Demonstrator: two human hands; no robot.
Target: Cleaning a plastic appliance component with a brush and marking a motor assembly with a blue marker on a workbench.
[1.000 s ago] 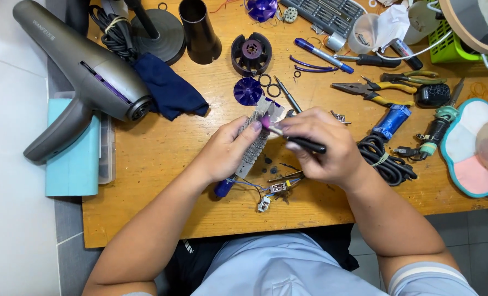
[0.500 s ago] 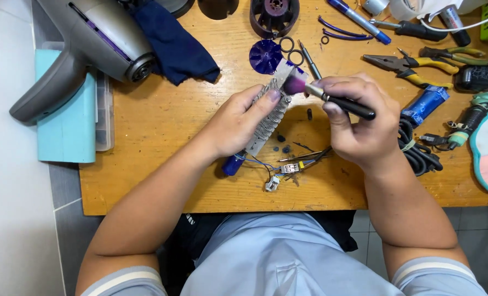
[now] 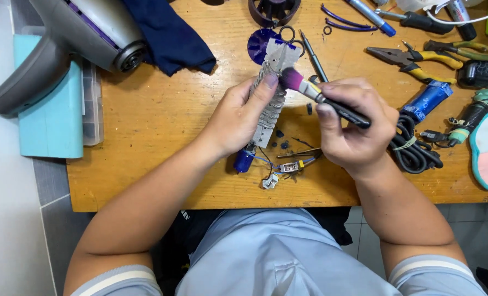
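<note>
My left hand (image 3: 238, 118) grips a long grey heating element (image 3: 272, 90) wound with coiled wire and holds it upright over the wooden table (image 3: 161, 142). My right hand (image 3: 353, 123) holds a small black-handled brush (image 3: 323, 98); its purple bristles touch the upper part of the element, beside my left thumb. Thin wires run from the element's lower end to a blue capacitor (image 3: 244, 160) and a small switch part (image 3: 290, 166) lying on the table.
A grey hair dryer body (image 3: 74, 38) lies on a teal box (image 3: 49, 104) at the left, beside a dark blue cloth (image 3: 170, 35). Pliers (image 3: 411, 57), a coiled black cord (image 3: 414, 145), a purple fan disc (image 3: 260, 44) and small tools sit at the right and back.
The view has moved in closer. The brush has shifted a little along the top of the element; both hands keep their grip.
</note>
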